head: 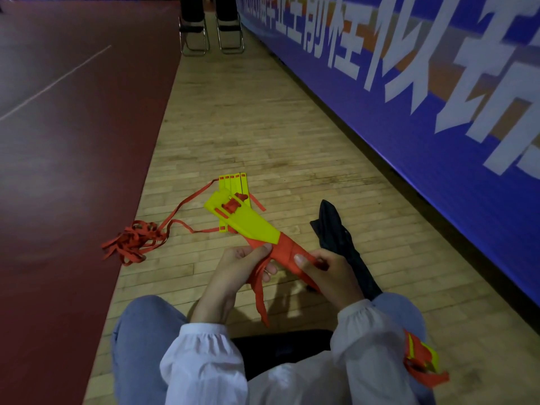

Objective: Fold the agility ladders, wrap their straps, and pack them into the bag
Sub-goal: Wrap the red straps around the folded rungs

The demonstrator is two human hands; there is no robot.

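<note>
A folded bundle of yellow ladder rungs [245, 220] is held over the wooden floor, its near end bound in red strap [285, 252]. My left hand [233, 276] pinches the strap at the bundle's near left side, and loose strap ends hang down below it. My right hand [327, 273] grips the wrapped end from the right, thumb on top. A second stack of yellow rungs [233, 182] lies flat on the floor behind, its red straps trailing left into a tangled pile [134, 241]. The black bag [336, 232] lies crumpled on the floor just right of my hands.
Another wrapped yellow and red bundle [423, 358] lies by my right knee. A blue banner wall [409, 97] runs along the right. Two folding chairs [210, 27] stand at the far end. A dark red court mat [73, 141] covers the floor to the left.
</note>
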